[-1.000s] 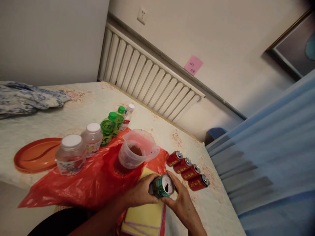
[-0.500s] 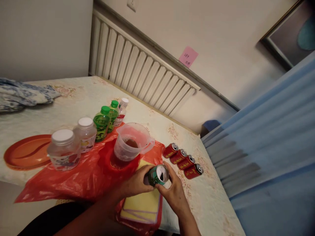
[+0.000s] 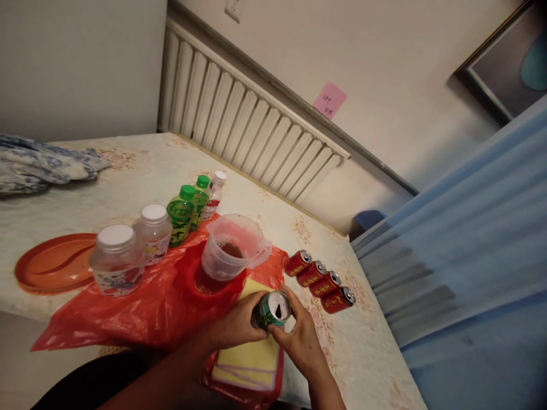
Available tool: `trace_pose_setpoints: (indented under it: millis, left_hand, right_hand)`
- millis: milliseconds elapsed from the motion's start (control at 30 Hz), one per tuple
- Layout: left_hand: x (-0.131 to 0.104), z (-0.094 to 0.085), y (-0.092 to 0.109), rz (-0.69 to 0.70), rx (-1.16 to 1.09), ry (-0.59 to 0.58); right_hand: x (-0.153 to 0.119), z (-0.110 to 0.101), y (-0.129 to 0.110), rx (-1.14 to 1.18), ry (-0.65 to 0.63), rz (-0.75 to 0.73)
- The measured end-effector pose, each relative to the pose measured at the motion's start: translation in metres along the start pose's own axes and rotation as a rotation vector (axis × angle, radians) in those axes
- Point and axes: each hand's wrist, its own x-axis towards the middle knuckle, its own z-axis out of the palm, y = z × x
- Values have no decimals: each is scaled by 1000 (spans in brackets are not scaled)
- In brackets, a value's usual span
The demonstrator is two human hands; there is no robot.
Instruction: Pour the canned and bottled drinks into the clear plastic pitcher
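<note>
We hold one green can (image 3: pixel 272 310) with both hands. The grip of our left hand (image 3: pixel 239 324) is curved around the left side of the can, with its thumb low on the side. The grip of our right hand (image 3: pixel 304 341) takes the other side, with fingers behind the can and thumb in front. Each grip is open only as wide as the can, which is between them. The can is tilted, so we see its silver top and dark opening. It is above the yellow cloth (image 3: pixel 250 361), near the front edge of the desk (image 3: pixel 371 353); we cannot tell if it touches the cloth.

Four red cans (image 3: pixel 318 279) stand in a row between our right hand and the right edge of the desk. The measuring jug (image 3: pixel 226 265), with brown liquid inside, is beyond our left hand, over the red plastic bag (image 3: pixel 128 316). To its left are two clear jars (image 3: pixel 117 267), and two green bottles (image 3: pixel 182 219) are toward the far edge.
</note>
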Motion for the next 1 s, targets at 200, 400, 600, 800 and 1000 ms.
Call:
trace_pose_setpoints:
  millis: [200, 400, 600, 800, 1000]
  left_hand:
    - [-3, 0, 2, 14, 77, 55]
    - [-2, -1, 6, 14, 83, 55]
    - [-2, 0, 5, 21, 89, 58]
    - [-2, 1, 2, 9, -7, 16]
    - [-3, -1, -4, -47, -108, -59]
  right_hand:
    - [0, 2, 2, 7, -22, 14]
    - [-1, 4, 6, 17, -22, 22]
    - [-1, 4, 6, 40, -52, 45]
    - [-1, 4, 6, 28, -60, 47]
    - [-1, 3, 6, 48, -72, 59]
